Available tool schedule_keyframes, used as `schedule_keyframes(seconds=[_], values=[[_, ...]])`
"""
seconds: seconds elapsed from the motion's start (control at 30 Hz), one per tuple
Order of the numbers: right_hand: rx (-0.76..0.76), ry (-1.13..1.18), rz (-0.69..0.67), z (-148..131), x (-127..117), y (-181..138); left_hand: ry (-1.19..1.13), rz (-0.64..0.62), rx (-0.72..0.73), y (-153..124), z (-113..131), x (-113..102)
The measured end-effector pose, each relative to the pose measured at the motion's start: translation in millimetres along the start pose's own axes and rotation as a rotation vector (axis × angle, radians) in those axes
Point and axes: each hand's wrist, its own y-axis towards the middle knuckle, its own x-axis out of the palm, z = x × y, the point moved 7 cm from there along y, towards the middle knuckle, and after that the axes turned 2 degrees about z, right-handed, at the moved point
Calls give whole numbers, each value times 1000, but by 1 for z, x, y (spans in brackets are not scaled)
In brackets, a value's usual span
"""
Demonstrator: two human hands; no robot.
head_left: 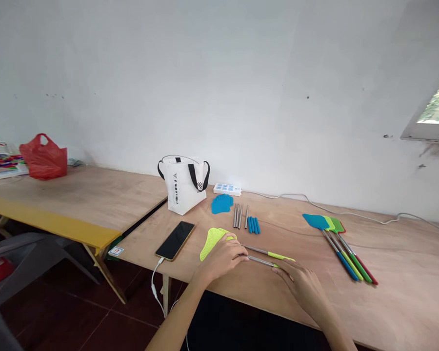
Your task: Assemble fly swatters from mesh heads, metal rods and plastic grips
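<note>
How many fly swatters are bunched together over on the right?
4: one with a blue handle leftmost, then a yellow handle, a green handle and a red handle rightmost.

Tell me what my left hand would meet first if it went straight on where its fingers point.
Moving along the nearer metal rod, your left hand would probably meet your right hand first, though depth is unclear.
</note>
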Motion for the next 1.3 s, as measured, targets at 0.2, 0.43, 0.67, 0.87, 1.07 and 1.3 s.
schedule_keyframes(seconds=[0.2,0.43,0.67,0.87,1.07,1.3], values=[[54,25,-116,7,3,-1,10,-14,8,1,0,1],[45,56,-63,4,-2,0,4,-8,11,1,1,1],[-39,-63,45,-8,-5,0,26,-6,5,1,3,4],[-120,-127,56,-35,3,2,16,-60,75,3,15,16],[-116,-102,65,-23,-2,4,11,-72,31,4,9,17],[51,-138,166,85,-40,-9,61,6,-120,-8,-31,-24]])
